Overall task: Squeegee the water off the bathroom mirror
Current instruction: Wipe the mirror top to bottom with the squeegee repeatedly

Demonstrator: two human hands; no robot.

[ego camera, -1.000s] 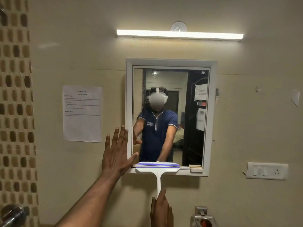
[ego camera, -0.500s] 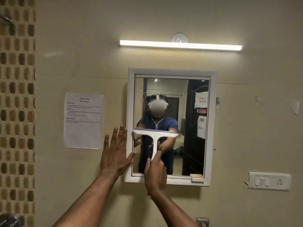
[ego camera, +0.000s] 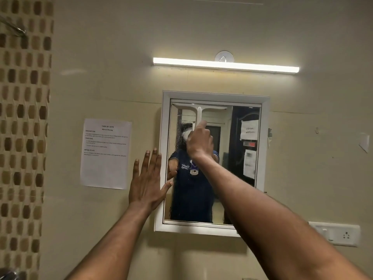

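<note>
A white-framed mirror [ego camera: 264, 150] hangs on the beige wall. My right hand [ego camera: 198, 141] grips the handle of a white squeegee [ego camera: 199, 112], whose blade lies flat against the glass at the top left of the mirror. Water drops streak the glass along its left edge. My left hand [ego camera: 147, 182] is spread flat on the wall and the frame's left side, thumb on the glass. A person in a dark blue shirt is reflected in the mirror.
A lit tube light [ego camera: 226, 65] runs above the mirror. A printed paper sheet [ego camera: 106, 154] is stuck to the wall at the left. A white switch and socket plate [ego camera: 337, 236] sits at the lower right. Mosaic tiles [ego camera: 22, 118] cover the far left.
My right hand has carried the squeegee from the mirror's bottom edge up to its top edge. My left hand has stayed on the frame. The camera has tilted upward.
</note>
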